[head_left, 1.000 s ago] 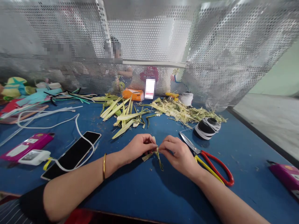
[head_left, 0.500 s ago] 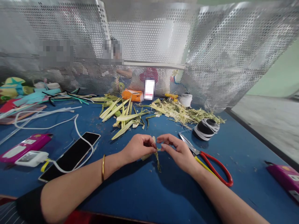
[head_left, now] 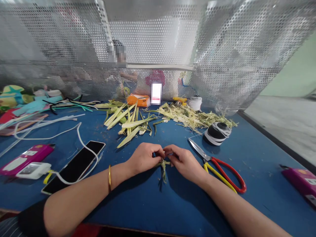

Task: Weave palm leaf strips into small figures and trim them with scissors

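Observation:
Near the middle of the blue table my left hand [head_left: 147, 158], with a gold bangle on its wrist, pinches a small twisted bundle of dry husk strips [head_left: 163, 172]. The bundle's greenish end hangs down below the fingertips. My right hand [head_left: 184, 162] meets the left at the top of the bundle, thumb and forefinger closed on the husk; its exact grip is partly hidden. Beside my right wrist lie scissors [head_left: 201, 151] with one red and one yellow handle, blades apart. A spool of black and white string [head_left: 214, 135] stands just behind them.
Pale husk leaves [head_left: 128, 123] and shredded husk [head_left: 190, 115] lie farther back. To the left are a dark phone [head_left: 74, 169], a white cable [head_left: 80, 131] and a purple device [head_left: 37, 153]. Another purple device [head_left: 301, 181] sits at far right. A perforated metal screen [head_left: 158, 39] rises behind.
My right hand has moved left, closing the gap to my left hand, and its fingers now pinch the husk bundle. My left hand has kept its hold.

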A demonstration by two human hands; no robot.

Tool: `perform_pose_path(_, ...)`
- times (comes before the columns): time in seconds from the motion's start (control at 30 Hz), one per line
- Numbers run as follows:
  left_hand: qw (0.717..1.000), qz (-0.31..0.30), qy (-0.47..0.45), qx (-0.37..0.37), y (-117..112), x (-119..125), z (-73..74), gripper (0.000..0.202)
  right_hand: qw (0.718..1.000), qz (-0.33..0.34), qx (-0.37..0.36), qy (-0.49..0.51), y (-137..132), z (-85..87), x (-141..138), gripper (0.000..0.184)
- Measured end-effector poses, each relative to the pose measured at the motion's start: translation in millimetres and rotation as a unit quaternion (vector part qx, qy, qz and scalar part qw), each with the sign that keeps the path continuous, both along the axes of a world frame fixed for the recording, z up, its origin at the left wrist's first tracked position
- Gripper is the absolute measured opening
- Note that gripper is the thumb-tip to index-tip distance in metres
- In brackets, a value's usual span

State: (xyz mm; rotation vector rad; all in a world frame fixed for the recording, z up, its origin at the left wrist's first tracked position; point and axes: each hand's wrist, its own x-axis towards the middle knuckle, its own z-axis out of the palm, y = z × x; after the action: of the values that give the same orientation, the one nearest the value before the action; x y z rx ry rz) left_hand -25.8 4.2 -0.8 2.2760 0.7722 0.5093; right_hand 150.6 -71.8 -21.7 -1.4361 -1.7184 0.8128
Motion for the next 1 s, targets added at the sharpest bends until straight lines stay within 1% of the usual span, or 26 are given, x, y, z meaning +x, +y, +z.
perform_pose_path(0.07, 0.998, -0.008, 0.007, 0.066, 0.2, -0.6, -2.8, 0.017, 1.0, -0.004, -0.001, 0.009, 0.1, -1.9, -0.1, 0.033)
perform_pose_path(0.13, 0.989, -0.018, 0.014, 0.145, 0.7, -1.3, -7.0, 0.017, 1.0, -0.01, -0.013, 0.015, 0.0, -2.8, -0.5, 0.03)
perform_pose_path(0.27, 0.957, -0.037, 0.043, 0.286, 2.7, -2.7, -15.2, 0.017, 0.999, 0.0, -0.043, 0.031, -0.1, -2.1, -1.1, 0.028)
perform_pose_path(0.37, 0.928, -0.044, 0.07, 0.363, 3.3, -2.4, -16.3, 0.021, 0.998, 0.014, -0.047, 0.045, 0.2, -1.2, -0.9, 0.032)
perform_pose_path(0.43, 0.916, -0.055, 0.081, 0.39, 2.7, -1.5, -14.5, 0.024, 0.998, 0.012, -0.048, 0.049, 0.3, -1.0, -0.7, 0.033)
perform_pose_path(0.5, 0.916, -0.063, 0.074, 0.39, 1.5, -0.3, -12.7, 0.026, 0.998, 0.007, -0.048, 0.051, 0.4, -1.3, -0.4, 0.034)
perform_pose_path(0.6, 0.931, -0.051, 0.041, 0.359, -0.4, 1.3, -12.4, 0.028, 0.997, 0.0, -0.05, 0.06, 0.9, -3.1, 0.1, 0.034)
perform_pose_path(0.67, 0.942, -0.035, 0.014, 0.333, -1.5, 2.0, -13.6, 0.027, 0.996, -0.004, -0.051, 0.076, 1.8, -4.9, 0.7, 0.03)
perform_pose_path(0.73, 0.949, -0.025, -0.009, 0.314, -2.4, 2.5, -15.0, 0.024, 0.996, -0.022, -0.037, 0.078, 2.9, -6.5, 1.4, 0.022)
perform_pose_path(0.87, 0.959, -0.01, -0.042, 0.28, -3.3, 2.9, -15.8, 0.015, 0.997, -0.063, 0.006, 0.04, 4.0, -7.4, 3.5, 0.011)
perform_pose_path(1.0, 0.963, -0.008, -0.075, 0.259, -3.0, 2.5, -14.6, 0.012, 0.997, -0.071, 0.013, 0.008, 4.0, -6.0, 5.5, 0.013)
